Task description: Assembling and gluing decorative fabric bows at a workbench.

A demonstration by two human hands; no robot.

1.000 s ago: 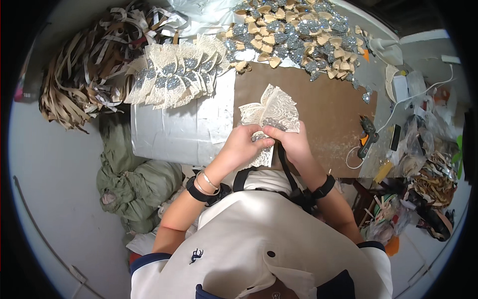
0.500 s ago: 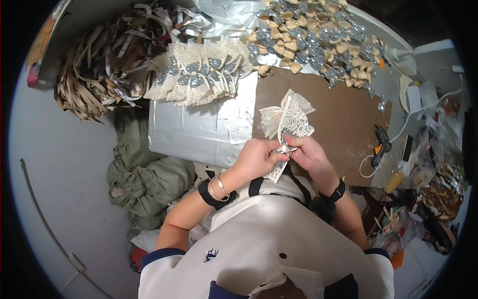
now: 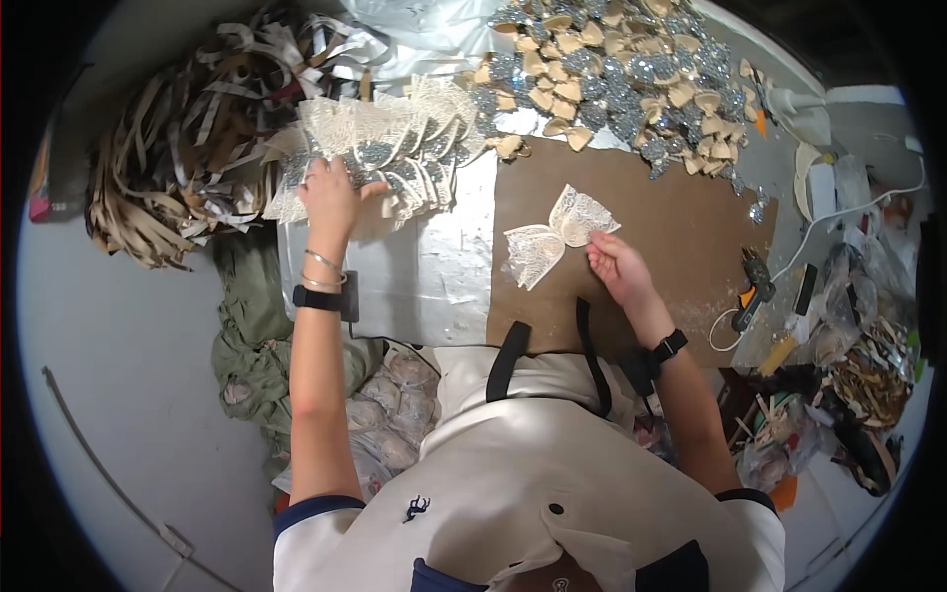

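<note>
My left hand is stretched out over a row of overlapping cream lace bows with silver glitter middles. Its fingers are spread and rest on the row's left part, with the thumb pointing right; nothing shows in its grip. Above the brown board, my right hand pinches a single cream lace bow by its lower right edge, between thumb and fingers. This bow is spread out in two wings with a narrow middle, and no glitter shows on the side I see.
Small beige and silver glitter bows are heaped behind the brown board. A glue gun with a white cord lies at right. Ribbon strips pile up at far left, above green cloth sacks. Silver sheeting covers the table's left part.
Both hands were together on a lace bow near my body. The left hand has let go and moved left to the row of bows; the right holds a lace bow over the board.
</note>
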